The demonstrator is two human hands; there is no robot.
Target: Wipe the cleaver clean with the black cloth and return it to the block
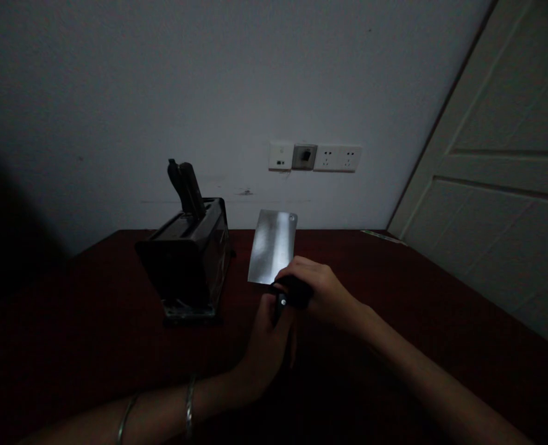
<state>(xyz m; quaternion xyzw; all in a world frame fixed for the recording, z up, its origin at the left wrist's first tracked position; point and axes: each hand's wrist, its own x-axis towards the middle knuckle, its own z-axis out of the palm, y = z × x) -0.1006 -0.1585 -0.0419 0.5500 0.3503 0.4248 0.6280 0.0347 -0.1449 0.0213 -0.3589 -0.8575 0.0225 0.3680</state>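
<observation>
A steel cleaver [272,246] with a broad rectangular blade stands upright above the dark red table [394,290]. My right hand [317,285] is wrapped round its black handle. Just below it, my left hand [267,349] is also closed on the lower end of the handle, with two bangles on that forearm. A black knife block [188,262] stands to the left of the blade, with dark knife handles [186,188] sticking out of its top.
A white wall rises behind the table, carrying a row of sockets and a switch [314,157]. A pale panelled door [500,204] leans in at the right. The room is dim, and the far left is in deep shadow.
</observation>
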